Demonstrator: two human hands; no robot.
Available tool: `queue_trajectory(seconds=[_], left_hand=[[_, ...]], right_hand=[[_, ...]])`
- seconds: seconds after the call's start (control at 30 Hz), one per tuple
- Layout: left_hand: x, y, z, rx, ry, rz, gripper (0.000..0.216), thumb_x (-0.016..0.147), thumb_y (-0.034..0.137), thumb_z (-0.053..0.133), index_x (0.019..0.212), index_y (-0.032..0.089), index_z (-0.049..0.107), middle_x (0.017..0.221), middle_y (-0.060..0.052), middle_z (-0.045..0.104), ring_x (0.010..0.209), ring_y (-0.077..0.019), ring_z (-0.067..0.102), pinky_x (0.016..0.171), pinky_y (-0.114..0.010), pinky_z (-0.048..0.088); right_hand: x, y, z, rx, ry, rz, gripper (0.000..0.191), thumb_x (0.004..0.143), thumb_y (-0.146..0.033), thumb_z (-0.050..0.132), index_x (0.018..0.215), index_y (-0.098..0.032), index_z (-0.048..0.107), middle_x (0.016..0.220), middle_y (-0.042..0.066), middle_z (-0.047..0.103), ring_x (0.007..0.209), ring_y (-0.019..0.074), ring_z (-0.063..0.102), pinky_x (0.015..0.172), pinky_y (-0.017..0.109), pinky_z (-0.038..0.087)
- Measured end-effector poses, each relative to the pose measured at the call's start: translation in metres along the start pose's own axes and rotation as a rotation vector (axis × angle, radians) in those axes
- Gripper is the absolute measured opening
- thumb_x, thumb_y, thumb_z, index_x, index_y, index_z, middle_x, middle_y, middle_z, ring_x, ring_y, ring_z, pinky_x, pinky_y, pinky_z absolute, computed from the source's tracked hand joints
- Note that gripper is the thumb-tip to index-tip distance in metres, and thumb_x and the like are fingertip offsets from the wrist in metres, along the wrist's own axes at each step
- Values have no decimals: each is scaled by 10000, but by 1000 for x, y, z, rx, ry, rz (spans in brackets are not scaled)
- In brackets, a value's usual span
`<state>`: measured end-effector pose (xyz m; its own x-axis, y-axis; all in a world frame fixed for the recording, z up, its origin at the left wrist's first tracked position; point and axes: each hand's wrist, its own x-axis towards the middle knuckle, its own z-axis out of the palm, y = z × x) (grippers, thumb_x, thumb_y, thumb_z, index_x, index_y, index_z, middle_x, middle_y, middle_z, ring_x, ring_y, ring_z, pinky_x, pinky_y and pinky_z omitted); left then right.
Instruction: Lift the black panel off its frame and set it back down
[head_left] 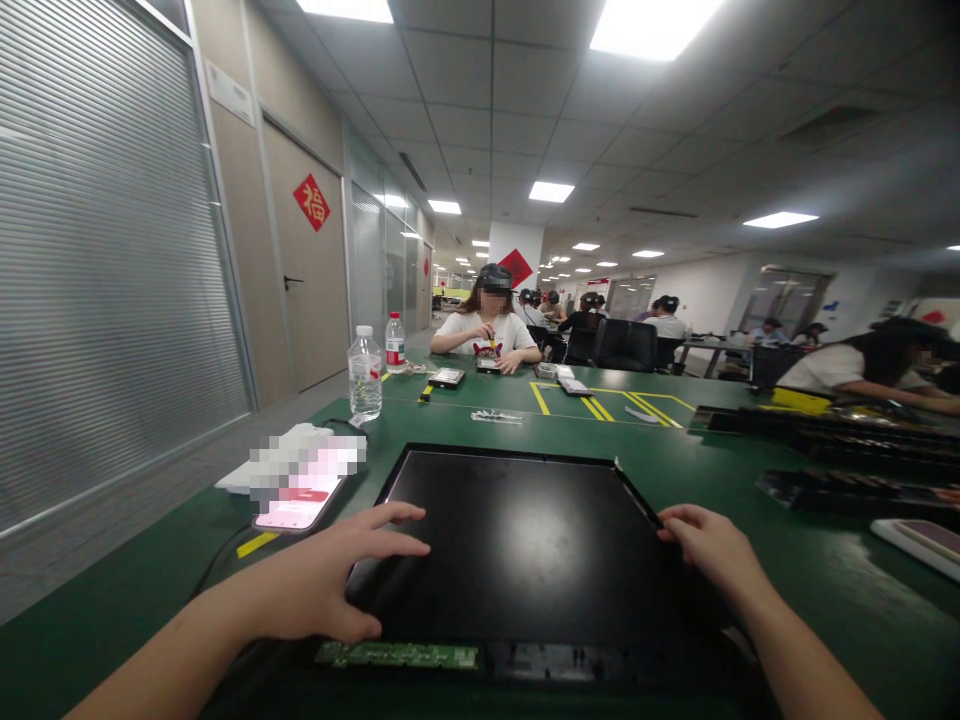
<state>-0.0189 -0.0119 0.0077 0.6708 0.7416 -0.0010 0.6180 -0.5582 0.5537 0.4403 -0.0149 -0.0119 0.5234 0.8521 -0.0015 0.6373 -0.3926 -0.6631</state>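
A black LCD screen panel [480, 540] lies flat before me on the green table, its glossy face up and a thin frame around it. Along its near edge runs a strip of green circuit board [405, 656]. Over the panel's left side, my left hand [352, 570] is spread, fingers apart and thumb low near the circuit board; whether it touches the surface I cannot tell. At the right edge, my right hand [701, 545] has thumb and fingers closed on the panel's frame. The undersides of those fingertips are hidden.
To the left lie a lit phone [300, 505] and a white packet [262, 465], with a water bottle [365, 375] behind. Across the table [420, 425] a person works on a hard drive. Dark strip-like parts [817, 495] and another phone [926, 540] lie at right.
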Motion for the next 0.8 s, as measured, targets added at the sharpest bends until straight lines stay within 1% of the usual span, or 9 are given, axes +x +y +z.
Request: queue_trajectory(seconds=[0.27,0.47,0.57,0.63,0.7,0.8], left_hand=[[-1,0,1,28,5,-8,605,589,271,682,1168,376,540,1437,30,319,1266,-268,366,1036,-355,306],[-2,0,1,51,-16,-18,587,603,254,672,1162,368,537,1441,18,295,1268,-272,356,1042,-369,290],[-2,-4,1,46,-12,-31,596,607,300,683,1178,365,524,1439,7,298,1275,-277,341,1044,-379,286],[-1,-9,2,46,15,-48,587,629,374,669,1195,351,513,1434,-11,308,1275,-281,338,1040,-390,291],[2,-16,3,64,83,-64,519,691,433,602,1192,324,524,1404,-34,356,1251,-272,372,1034,-396,299],[8,-27,4,129,218,-109,386,794,412,459,1136,279,580,1293,-57,477,1166,-239,461,1011,-379,331]], right_hand=[[1,2,2,13,8,-4,258,647,-283,499,832,-176,643,708,41,697,537,142,577,495,241,414],[-1,1,3,11,9,-4,259,651,-288,496,829,-178,649,710,43,700,537,145,581,502,246,423],[0,1,4,-4,17,1,252,659,-299,497,823,-185,650,710,40,701,542,147,585,503,245,425],[1,2,5,-7,18,-3,253,663,-307,496,823,-186,649,714,41,702,546,146,587,495,240,421],[3,4,6,1,13,-6,261,662,-311,496,833,-184,646,717,41,702,541,145,584,483,237,415],[5,6,7,13,1,0,273,658,-314,499,848,-182,645,728,41,702,520,141,574,474,241,414]])
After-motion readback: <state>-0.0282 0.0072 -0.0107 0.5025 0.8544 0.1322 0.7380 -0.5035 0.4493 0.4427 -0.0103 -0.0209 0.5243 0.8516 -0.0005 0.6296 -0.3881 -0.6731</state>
